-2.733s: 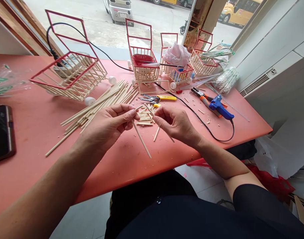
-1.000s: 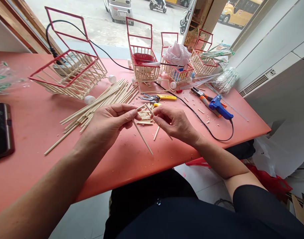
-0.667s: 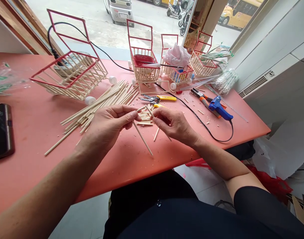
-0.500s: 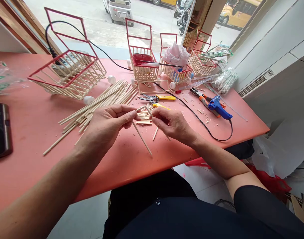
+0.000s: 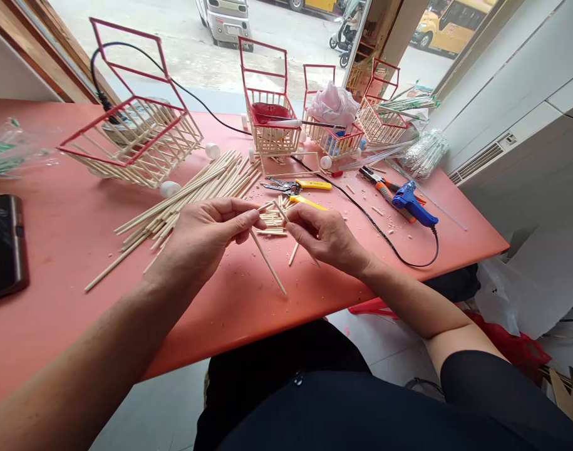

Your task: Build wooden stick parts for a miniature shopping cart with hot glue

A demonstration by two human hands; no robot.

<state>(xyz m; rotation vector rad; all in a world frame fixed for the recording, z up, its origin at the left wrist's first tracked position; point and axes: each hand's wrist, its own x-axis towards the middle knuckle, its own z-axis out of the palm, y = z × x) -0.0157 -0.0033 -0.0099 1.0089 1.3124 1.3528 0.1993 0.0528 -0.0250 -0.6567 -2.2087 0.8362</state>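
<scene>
Between its thumb and fingers my left hand [image 5: 215,228] pinches wooden sticks: a short piece points right toward the other hand, and a long stick [image 5: 268,262] slants down toward me. My right hand [image 5: 324,233] is closed on another wooden stick [image 5: 281,211], whose upper end meets or nearly meets the short piece; its lower end shows below the palm. Under and behind the hands lie short cut sticks [image 5: 272,231] and yellow-handled pliers [image 5: 301,186]. A pile of long sticks [image 5: 192,194] lies left of them.
Small stick carts with red rims stand along the back, the nearest a large cart [image 5: 131,141] at left. On the right are a blue glue gun [image 5: 412,203] with a black cord and orange-handled pliers [image 5: 384,191]. A phone [image 5: 5,244] lies at the left edge.
Both hands keep nearly the same pose, with the sticks still meeting between them. The view has shifted slightly, moving the table items a little to the right.
</scene>
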